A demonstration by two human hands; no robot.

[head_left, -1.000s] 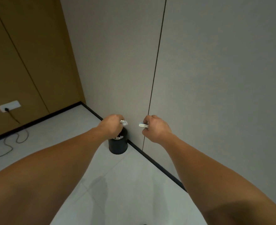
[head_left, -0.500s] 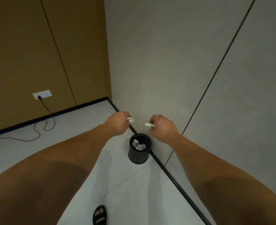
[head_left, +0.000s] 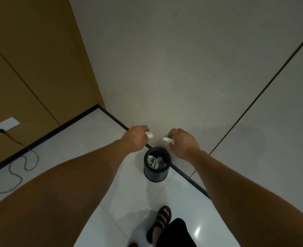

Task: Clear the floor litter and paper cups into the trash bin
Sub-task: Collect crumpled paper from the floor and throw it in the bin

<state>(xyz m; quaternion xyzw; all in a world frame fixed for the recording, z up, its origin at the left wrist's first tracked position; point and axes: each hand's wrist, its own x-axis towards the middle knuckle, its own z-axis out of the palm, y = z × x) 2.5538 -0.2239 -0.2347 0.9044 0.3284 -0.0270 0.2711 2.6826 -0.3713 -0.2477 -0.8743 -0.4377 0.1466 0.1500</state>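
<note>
Bin (head_left: 155,176): black, round, upright on the floor (head_left: 111,202), its far side touching or just beside the black skirting (head_left: 188,178) of the grey wall (head_left: 165,68). Open top. Inside: crumpled papers (head_left: 154,161), white and pale green, lying below the rim.

Left hand (head_left: 135,138): fingers curled, pinching a small white scrap (head_left: 149,134) that sticks out at the fingertips. Right hand (head_left: 182,142): fingers curled round a flat folded white paper (head_left: 167,139), one end showing. Both arms are stretched out, with the hands near each other but apart, high above the bin. Whether they are right over its mouth or a little past it, I cannot tell.

Edges: the grey wall meets a brown panelled wall (head_left: 31,59) at a corner left of the bin. The skirting runs along both.

Room: pale glossy tile lies open left of the bin and in front of it. A sandalled foot (head_left: 160,221) stands short of the bin. Far left, a wall socket (head_left: 4,126) with a cord (head_left: 20,163) looping over the floor, well apart from the bin.
</note>
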